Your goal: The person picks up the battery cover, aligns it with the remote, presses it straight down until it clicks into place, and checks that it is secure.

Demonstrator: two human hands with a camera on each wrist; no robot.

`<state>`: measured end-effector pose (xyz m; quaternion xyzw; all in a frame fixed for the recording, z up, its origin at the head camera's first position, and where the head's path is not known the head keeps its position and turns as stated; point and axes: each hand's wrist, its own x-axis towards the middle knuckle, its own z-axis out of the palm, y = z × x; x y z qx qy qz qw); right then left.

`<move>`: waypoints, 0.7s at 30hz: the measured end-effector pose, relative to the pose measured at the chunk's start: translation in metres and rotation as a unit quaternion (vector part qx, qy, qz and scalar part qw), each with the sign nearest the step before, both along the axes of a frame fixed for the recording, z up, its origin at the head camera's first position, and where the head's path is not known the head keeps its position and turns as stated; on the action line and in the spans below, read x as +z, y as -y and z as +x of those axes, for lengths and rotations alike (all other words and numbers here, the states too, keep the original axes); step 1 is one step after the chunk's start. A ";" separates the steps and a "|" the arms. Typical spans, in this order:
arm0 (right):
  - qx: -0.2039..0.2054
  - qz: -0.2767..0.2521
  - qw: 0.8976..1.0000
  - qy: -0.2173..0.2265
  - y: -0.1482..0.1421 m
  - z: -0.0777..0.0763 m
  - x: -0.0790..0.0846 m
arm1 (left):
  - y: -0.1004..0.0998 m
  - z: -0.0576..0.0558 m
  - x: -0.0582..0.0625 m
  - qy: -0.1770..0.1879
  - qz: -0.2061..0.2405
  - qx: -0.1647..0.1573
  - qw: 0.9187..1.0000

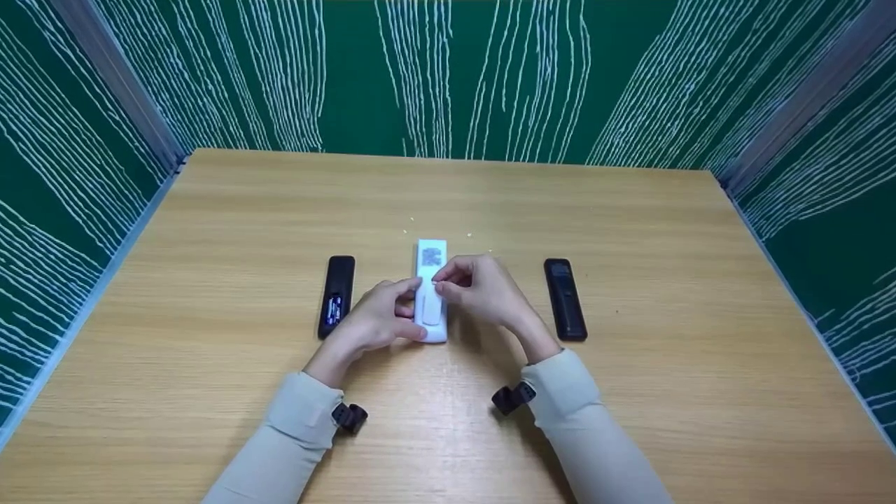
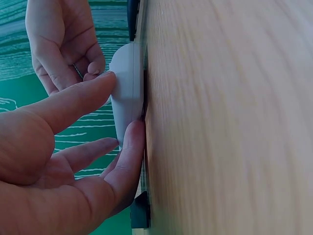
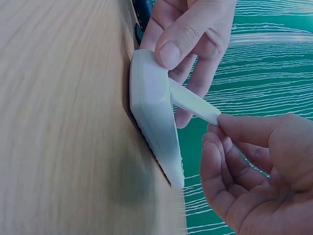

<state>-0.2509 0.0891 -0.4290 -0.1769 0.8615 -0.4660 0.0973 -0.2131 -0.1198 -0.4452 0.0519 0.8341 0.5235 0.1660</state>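
Underside of the white remote is hidden against the desk. Print on the label at its far end: too small to read. Can't see under its cover. Pale specks beyond it: too small to identify. Black remote to its right: details unreadable. Sleeves on its near side run off the head view's bottom edge.

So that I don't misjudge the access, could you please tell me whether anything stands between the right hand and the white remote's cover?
Nothing visible does: the right hand pinches the raised cover while the left hand holds the white remote. The left black remote and right black remote lie aside.
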 end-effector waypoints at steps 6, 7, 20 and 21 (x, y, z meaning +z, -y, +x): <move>-0.004 0.001 1.000 0.000 0.001 -0.001 -0.003 | 0.000 0.000 0.000 -0.001 -0.007 0.002 1.000; -0.004 0.001 1.000 0.000 0.001 -0.001 -0.004 | 0.000 0.001 0.001 0.000 -0.009 0.002 1.000; -0.004 -0.001 1.000 -0.005 0.003 -0.002 -0.007 | 0.001 0.001 0.000 0.002 -0.005 0.000 1.000; -0.003 -0.001 1.000 -0.008 0.003 -0.002 -0.008 | 0.001 0.000 -0.001 0.002 -0.004 0.000 1.000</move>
